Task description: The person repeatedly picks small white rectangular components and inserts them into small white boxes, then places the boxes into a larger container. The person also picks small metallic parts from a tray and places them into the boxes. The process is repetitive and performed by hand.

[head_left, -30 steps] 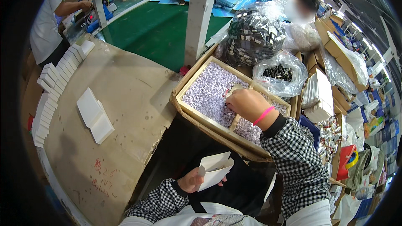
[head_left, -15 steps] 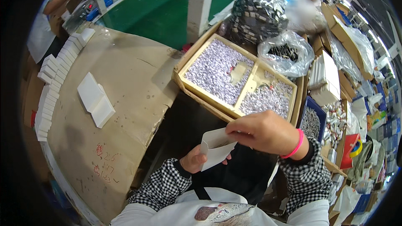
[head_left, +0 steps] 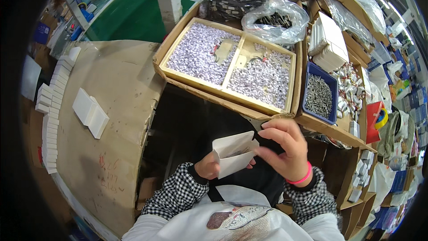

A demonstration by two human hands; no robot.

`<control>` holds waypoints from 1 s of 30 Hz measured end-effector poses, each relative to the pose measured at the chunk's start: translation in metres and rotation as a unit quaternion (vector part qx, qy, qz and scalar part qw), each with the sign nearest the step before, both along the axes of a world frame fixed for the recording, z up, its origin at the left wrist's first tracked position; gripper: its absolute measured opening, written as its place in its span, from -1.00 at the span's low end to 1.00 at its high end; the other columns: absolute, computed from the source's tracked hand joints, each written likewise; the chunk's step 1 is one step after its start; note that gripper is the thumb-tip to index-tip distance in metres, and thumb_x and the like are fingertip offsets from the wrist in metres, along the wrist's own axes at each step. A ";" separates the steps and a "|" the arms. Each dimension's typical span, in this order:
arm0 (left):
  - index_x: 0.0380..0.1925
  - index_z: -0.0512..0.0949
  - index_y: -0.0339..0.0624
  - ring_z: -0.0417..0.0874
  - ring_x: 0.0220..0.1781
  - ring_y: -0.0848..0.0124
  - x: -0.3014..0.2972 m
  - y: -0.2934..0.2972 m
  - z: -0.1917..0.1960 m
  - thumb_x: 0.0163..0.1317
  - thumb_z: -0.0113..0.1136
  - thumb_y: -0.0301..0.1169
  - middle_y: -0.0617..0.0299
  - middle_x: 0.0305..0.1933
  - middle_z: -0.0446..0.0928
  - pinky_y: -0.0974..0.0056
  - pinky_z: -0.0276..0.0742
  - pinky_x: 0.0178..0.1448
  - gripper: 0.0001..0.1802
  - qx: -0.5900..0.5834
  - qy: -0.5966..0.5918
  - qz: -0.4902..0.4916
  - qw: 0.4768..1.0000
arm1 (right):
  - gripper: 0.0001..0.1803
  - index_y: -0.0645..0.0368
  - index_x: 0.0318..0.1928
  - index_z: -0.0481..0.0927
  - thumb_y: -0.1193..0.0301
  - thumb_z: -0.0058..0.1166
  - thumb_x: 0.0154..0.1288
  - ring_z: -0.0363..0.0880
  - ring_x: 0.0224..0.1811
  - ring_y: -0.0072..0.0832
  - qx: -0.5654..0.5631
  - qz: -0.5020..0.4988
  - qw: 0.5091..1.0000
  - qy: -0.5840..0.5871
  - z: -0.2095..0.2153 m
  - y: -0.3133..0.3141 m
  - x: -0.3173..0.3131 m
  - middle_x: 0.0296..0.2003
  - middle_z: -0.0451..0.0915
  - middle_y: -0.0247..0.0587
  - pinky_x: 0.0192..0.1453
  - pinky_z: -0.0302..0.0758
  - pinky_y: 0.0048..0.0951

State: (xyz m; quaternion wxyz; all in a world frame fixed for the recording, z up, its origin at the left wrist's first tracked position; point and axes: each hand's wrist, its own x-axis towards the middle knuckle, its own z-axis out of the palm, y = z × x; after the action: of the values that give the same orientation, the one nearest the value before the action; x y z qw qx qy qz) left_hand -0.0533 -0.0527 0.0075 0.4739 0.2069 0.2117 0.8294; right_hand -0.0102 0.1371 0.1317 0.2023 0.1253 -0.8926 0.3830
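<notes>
A small white paper box [head_left: 234,152], open at the top, sits in my left hand [head_left: 208,168] low in the middle of the view. My right hand [head_left: 285,149], with a pink band at the wrist, has its fingertips at the box's open right end. Whether those fingers pinch anything small I cannot tell. Beyond my hands lies a shallow two-part cardboard tray [head_left: 234,64] filled with tiny pale pieces.
A brown cardboard-covered table [head_left: 120,107] at the left carries two flat white boxes [head_left: 90,112] and a curved row of stacked white boxes [head_left: 51,111]. A blue bin of small grey parts [head_left: 318,94], clear plastic bags [head_left: 276,18] and more cartons crowd the right.
My right hand came back from the tray to the white box and now rests at its open end. The view has tilted down toward my lap.
</notes>
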 end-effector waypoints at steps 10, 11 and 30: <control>0.11 0.42 -0.33 0.48 0.17 0.25 0.033 -0.021 -0.012 0.09 0.35 -0.29 0.06 0.11 0.48 0.22 0.37 0.25 -0.39 -0.195 0.195 0.081 0.958 | -0.55 0.33 -0.04 0.51 0.62 0.33 0.00 0.63 -0.15 -0.30 -0.430 -0.079 0.898 -0.038 -0.104 -0.026 0.101 -0.21 0.62 0.02 -0.02 0.55 -0.41; 0.10 0.45 -0.27 0.54 0.10 0.26 0.032 -0.025 -0.009 0.08 0.35 -0.46 0.07 0.07 0.52 0.27 0.42 0.20 -0.46 -0.207 0.295 0.092 0.928 | -0.56 0.34 -0.09 0.52 0.61 0.36 -0.04 0.64 -0.14 -0.22 -0.376 -0.047 0.925 -0.011 -0.107 -0.020 0.103 -0.21 0.62 0.02 0.01 0.56 -0.35; 0.06 0.41 -0.11 0.60 0.06 0.03 0.038 -0.019 0.012 0.02 0.27 -0.72 -0.18 0.06 0.49 0.14 0.60 0.07 -0.44 -0.135 0.495 0.289 0.808 | -0.64 0.29 -0.30 0.55 0.53 0.44 -0.13 0.66 -0.19 -0.16 -0.299 0.014 0.951 0.071 -0.103 -0.014 0.096 -0.26 0.60 -0.05 -0.16 0.60 -0.34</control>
State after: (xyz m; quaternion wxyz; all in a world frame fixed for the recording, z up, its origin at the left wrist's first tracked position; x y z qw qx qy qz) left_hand -0.0149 -0.0720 0.0193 0.0659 0.4526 0.5772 0.6765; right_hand 0.0854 0.1229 0.0288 0.2880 0.0985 -0.7186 0.6253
